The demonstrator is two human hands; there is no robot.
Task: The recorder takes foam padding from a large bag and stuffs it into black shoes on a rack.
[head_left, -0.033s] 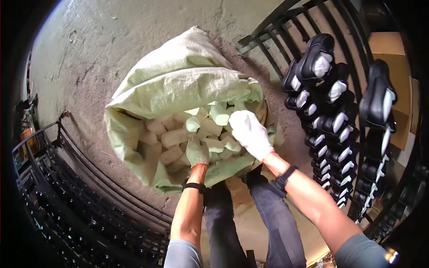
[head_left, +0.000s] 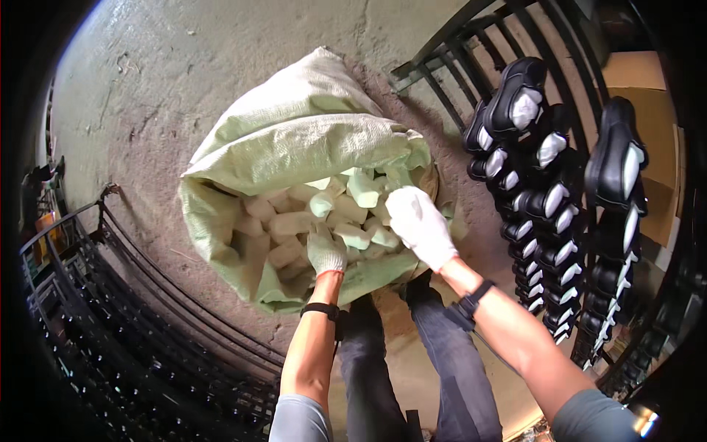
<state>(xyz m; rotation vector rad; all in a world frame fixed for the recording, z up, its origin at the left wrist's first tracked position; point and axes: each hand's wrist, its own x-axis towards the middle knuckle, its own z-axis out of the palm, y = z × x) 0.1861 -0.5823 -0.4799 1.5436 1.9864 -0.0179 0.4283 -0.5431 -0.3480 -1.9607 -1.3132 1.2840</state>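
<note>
A large pale-green woven sack (head_left: 309, 144) lies on the floor with its mouth turned toward me. Many white, paper-like wads (head_left: 291, 222) fill it. In a white knit glove, my left hand (head_left: 326, 252) reaches in among them, its fingers partly stretched and touching the wads. My right hand (head_left: 421, 228), also gloved in white, is over the right side of the mouth with its fingers curled in. Whatever it may hold is hidden from view.
To my right a black metal rack (head_left: 471, 62) carries rows of black shoes (head_left: 515, 92) stuffed with white wads. A cardboard box (head_left: 648, 125) stands beyond it. At lower left is another black rack (head_left: 147, 317). My legs (head_left: 372, 368) are just below the sack.
The sack sits slightly further right in the picture. My right hand has shifted a little right and down, and my left fingers look a bit more spread.
</note>
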